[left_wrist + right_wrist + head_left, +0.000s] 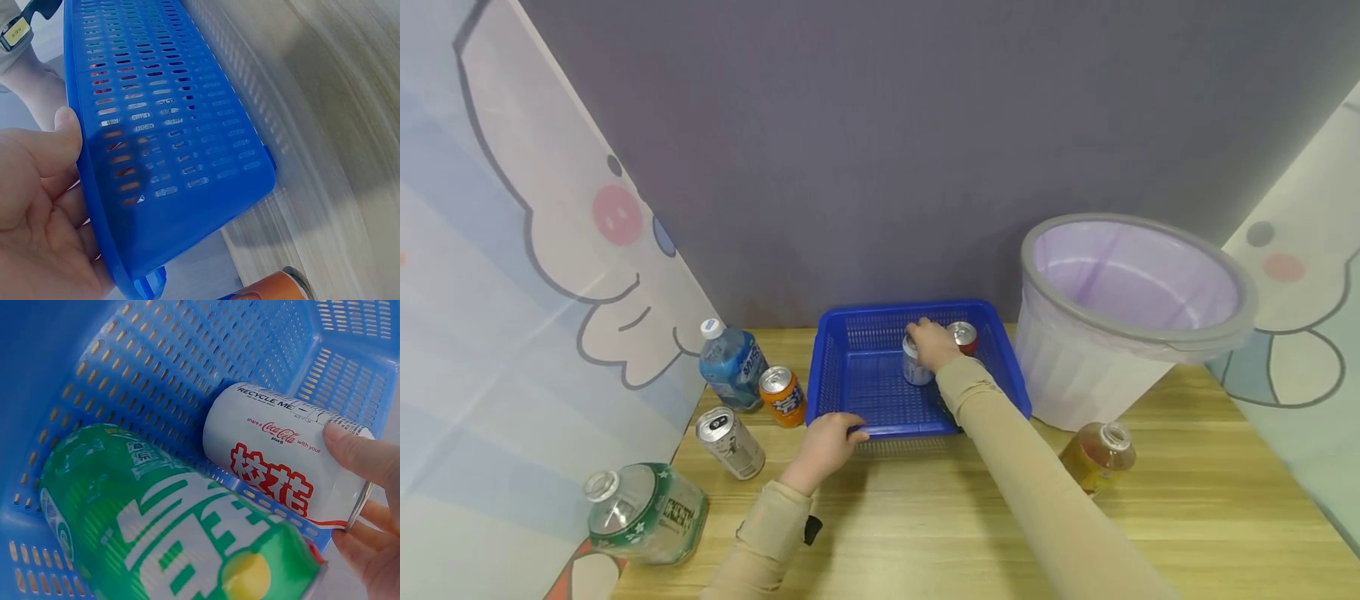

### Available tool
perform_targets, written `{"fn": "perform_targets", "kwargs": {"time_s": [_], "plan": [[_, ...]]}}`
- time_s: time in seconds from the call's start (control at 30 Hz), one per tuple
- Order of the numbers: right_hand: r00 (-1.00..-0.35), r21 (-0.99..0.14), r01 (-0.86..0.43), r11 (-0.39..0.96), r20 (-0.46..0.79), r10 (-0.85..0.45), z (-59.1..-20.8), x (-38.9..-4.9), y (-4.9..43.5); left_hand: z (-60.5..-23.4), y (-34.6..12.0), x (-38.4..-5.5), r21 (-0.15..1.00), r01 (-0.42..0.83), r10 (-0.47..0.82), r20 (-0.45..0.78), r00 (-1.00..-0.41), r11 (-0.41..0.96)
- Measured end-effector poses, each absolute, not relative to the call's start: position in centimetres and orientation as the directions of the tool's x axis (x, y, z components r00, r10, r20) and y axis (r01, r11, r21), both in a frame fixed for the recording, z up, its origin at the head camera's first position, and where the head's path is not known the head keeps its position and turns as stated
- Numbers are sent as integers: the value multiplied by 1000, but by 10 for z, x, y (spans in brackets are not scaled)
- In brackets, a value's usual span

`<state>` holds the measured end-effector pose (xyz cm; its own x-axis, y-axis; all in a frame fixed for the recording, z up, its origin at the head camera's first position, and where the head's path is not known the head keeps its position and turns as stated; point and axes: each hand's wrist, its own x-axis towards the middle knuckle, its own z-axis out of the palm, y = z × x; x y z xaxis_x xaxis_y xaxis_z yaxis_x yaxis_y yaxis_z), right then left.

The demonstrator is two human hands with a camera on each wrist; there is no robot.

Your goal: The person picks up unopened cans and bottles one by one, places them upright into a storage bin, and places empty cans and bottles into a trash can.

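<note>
A blue plastic basket (880, 429) with slotted walls sits on the table. My left hand (829, 446) grips its near left rim, the thumb over the edge and the fingers on the outer side, as the left wrist view shows. Inside the basket, my right hand (934, 343) holds a white Coca-Cola can (269, 447) near its top, thumb and fingers on opposite sides. A green can (169, 519) stands beside it in the right wrist view. In the head view a can with a red side (964, 335) is just right of my right hand.
Left of the basket stand a blue-labelled bottle (733, 367), an orange can (784, 398), a silver can (732, 443) and a green-labelled bottle (651, 512). Right of it are a lined white bin (1067, 367) and an amber bottle (1093, 460). A grey wall (880, 167) rises behind.
</note>
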<state>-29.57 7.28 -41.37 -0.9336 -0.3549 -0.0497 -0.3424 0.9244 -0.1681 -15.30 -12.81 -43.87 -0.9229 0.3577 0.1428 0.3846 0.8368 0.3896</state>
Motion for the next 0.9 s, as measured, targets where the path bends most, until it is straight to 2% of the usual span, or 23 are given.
{"fn": "perform_targets", "kwargs": {"time_s": [0.3,0.57,0.9], "plan": [[-934,-166,-346,923,-30,-355,-413,-293,73,-439,-128,-152,374,379,348,148,-926,847],[-951,-194,-292,936,-46,-306,-416,-295,71,-443,-127,-153,379,381,353,145,-924,843],[-972,-183,-236,954,24,-236,-420,-300,63,-444,-128,-153,364,376,346,148,-926,852]]}}
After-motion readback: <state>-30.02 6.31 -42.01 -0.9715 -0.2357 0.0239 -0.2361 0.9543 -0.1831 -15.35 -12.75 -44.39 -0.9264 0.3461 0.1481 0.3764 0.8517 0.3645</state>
